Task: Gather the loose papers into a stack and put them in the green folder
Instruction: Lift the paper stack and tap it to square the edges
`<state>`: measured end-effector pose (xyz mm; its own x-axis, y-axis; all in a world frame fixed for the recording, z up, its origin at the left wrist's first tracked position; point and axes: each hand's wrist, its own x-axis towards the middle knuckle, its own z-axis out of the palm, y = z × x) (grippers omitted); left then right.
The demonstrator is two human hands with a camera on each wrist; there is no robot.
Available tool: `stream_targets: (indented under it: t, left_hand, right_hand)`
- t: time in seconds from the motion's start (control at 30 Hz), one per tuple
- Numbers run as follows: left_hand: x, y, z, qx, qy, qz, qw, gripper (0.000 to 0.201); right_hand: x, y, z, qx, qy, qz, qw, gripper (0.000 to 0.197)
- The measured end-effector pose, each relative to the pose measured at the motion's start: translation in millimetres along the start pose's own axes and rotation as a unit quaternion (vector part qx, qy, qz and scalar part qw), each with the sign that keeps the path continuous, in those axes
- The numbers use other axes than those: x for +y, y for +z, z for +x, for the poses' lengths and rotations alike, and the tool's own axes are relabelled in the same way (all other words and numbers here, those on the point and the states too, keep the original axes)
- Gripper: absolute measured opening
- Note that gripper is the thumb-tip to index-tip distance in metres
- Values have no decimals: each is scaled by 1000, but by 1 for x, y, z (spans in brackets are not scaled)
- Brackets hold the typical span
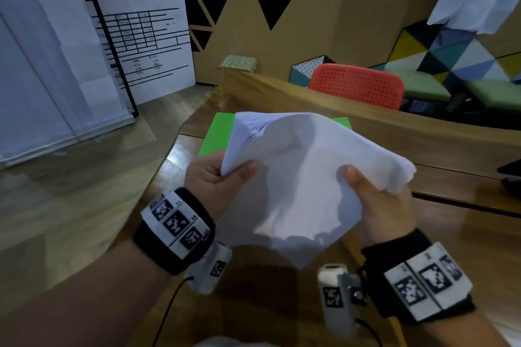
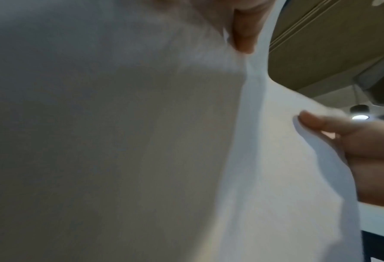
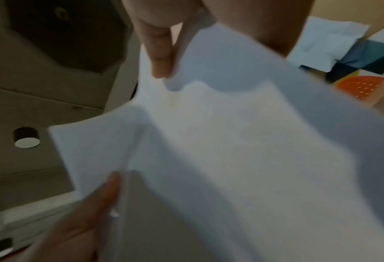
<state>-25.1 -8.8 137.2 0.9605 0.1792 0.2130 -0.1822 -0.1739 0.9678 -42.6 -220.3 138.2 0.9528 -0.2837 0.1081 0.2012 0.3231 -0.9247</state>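
Observation:
A bundle of white papers point(image 1: 298, 177) is held up in the air over the wooden table point(image 1: 451, 186), bowed and sagging in the middle. My left hand point(image 1: 217, 177) grips its left edge, thumb on top. My right hand point(image 1: 375, 194) grips the right edge, thumb pressed on the sheets. The green folder point(image 1: 215, 132) lies flat on the table behind the papers, mostly hidden by them. In the left wrist view the papers point(image 2: 265, 159) fill the frame, with the right hand's thumb point(image 2: 314, 122) on them. The right wrist view shows the sheets point(image 3: 231, 150) pinched by my fingers point(image 3: 161, 58).
A raised wooden partition point(image 1: 310, 96) runs along the table's far side, with a red perforated chair point(image 1: 358, 84) behind it. A dark object point(image 1: 511, 175) sits at the table's right edge. A white printed board point(image 1: 141, 36) stands on the floor to the left.

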Motion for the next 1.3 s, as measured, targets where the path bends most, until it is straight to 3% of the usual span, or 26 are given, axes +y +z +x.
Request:
stream_targets:
  t: [0.1, 0.17, 0.23, 0.33, 0.4, 0.5, 0.6, 0.77, 0.83, 0.93, 1.03, 1.17, 1.3]
  left_hand:
    - [-14, 9, -5, 3, -49, 24, 998, 19]
    - [-20, 11, -4, 0, -45, 39, 998, 13]
    - [-17, 11, -1, -1, -26, 28, 999, 7]
    - [-4, 8, 3, -20, 24, -28, 999, 24]
    - [4, 7, 7, -34, 43, -42, 998, 25]
    - [4, 12, 10, -34, 6, -31, 999, 18]
    - [-3, 16, 10, -19, -23, 2, 1000, 29]
    - [-3, 17, 2, -21, -15, -3, 1000, 33]
    - [-4, 18, 1, -21, -12, -1, 1000, 26]
    - [-6, 22, 2, -19, -55, 5, 998, 11]
    - [-4, 22, 4, -9, -83, -20, 996, 26]
    - [-6, 19, 5, 12, -80, -4, 997, 25]
    - [-13, 26, 2, -7, -103, -12, 995, 26]
  right_hand:
    - [14, 8, -7, 37, -44, -138, 989, 23]
    - [24, 8, -8, 47, -43, -168, 984, 24]
    - [26, 6, -7, 52, -38, -159, 985, 26]
    - [15, 4, -6, 63, -49, -120, 990, 25]
    - [6, 6, -3, 71, -51, -107, 990, 13]
    - [5, 10, 4, 87, -29, -107, 990, 18]
    - [4, 16, 7, 94, -12, -102, 990, 15]
    - [0, 12, 4, 61, -56, -100, 992, 17]
    - [5, 9, 2, 40, -58, -122, 990, 22]
    - [21, 9, 2, 68, -2, -131, 989, 24]
    - [24, 8, 0, 88, 2, -108, 990, 20]
    - [21, 3, 0, 89, -35, -95, 991, 19]
    - [33, 1, 2, 102, -7, -109, 989, 18]
